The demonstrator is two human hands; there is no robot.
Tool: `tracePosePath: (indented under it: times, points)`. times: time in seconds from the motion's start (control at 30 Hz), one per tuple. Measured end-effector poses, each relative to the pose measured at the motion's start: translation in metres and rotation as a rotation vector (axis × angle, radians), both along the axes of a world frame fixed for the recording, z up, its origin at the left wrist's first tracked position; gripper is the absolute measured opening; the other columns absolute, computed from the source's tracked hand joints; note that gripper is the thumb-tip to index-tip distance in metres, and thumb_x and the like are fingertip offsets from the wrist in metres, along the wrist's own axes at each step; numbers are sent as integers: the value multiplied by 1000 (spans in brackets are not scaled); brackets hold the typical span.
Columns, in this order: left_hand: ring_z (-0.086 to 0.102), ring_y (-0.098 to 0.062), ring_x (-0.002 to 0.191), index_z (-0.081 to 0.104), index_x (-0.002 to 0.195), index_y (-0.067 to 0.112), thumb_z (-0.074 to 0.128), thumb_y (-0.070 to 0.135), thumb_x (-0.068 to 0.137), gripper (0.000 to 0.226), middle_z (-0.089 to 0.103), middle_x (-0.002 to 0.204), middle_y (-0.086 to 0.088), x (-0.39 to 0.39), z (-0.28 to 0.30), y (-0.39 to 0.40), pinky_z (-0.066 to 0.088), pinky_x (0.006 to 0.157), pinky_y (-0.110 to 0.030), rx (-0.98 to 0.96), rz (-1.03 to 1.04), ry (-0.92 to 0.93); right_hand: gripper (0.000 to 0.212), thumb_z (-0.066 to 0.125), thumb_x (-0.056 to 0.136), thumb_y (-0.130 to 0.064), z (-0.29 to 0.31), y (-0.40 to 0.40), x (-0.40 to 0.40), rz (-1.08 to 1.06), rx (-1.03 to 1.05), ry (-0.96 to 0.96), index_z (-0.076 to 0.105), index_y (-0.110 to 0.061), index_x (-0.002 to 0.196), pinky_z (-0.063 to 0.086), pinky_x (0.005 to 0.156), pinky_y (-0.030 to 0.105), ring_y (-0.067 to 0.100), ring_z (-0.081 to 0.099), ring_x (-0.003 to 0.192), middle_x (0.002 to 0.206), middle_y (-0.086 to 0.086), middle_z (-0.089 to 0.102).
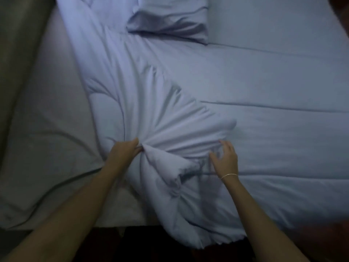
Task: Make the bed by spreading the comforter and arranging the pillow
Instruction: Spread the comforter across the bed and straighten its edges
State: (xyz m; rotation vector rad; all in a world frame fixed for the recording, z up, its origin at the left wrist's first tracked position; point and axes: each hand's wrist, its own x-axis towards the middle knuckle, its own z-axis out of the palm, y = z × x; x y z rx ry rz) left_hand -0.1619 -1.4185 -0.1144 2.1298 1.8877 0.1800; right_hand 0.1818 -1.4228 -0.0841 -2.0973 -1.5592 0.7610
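A pale blue comforter (255, 129) covers most of the bed, flat on the right and bunched into radiating folds near the front edge. My left hand (123, 153) is shut on a gathered fold of it at the centre of the bunch. My right hand (225, 158), with a thin bracelet at the wrist, rests open with spread fingers on the folds just to the right. A blue pillow (170, 17) lies at the top of the bed, rumpled, its lower edge on the comforter.
Bare sheet (49, 129) shows on the bed's left side. A grey-brown wall or headboard (17, 44) runs along the far left. The comforter's corner hangs over the front edge above dark floor (139, 244).
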Motion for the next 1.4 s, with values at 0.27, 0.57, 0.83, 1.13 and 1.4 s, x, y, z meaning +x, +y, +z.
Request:
tracePosePath:
  times: [0.27, 0.57, 0.83, 1.13, 1.4]
  points:
    - [64, -31, 84, 52, 81, 20, 39, 45, 70, 31, 65, 87, -11, -73, 5, -83, 49, 74, -39, -321, 187, 1, 87, 69, 78, -38, -30, 37, -69, 191, -431, -227, 20, -29, 149, 34, 108, 47, 38, 37, 131, 150, 12, 33]
    - [30, -17, 138, 29, 145, 15, 54, 72, 70, 98, 34, 150, -6, 60, 71, -38, 24, 112, -29, 60, 82, -368, 42, 71, 75, -16, 80, 36, -104, 376, -67, 245, 64, -20, 116, 43, 76, 24, 24, 64, 95, 103, 4, 70]
    - [61, -31, 99, 14, 148, 33, 56, 3, 77, 88, 57, 126, -13, 24, 109, -26, 48, 82, -32, 103, 237, -551, 37, 55, 88, 0, 154, 26, -128, 238, -69, 682, 56, -16, 122, 57, 73, 29, 17, 59, 100, 116, 5, 58]
    - [59, -43, 99, 58, 118, 3, 57, 5, 81, 37, 60, 112, -28, -174, 74, -145, 50, 82, -45, 89, 832, -310, 32, 64, 86, -20, 101, -34, -222, 443, -293, 378, 60, -23, 117, 52, 93, 43, 20, 60, 106, 121, 6, 61]
    - [49, -40, 122, 48, 129, -4, 46, 7, 94, 37, 51, 133, -25, -297, 40, -310, 43, 98, -42, -129, 1660, -676, 57, 63, 88, -27, 68, -90, -338, 775, -456, 149, 41, -25, 141, 36, 109, 37, 24, 42, 134, 146, 5, 43]
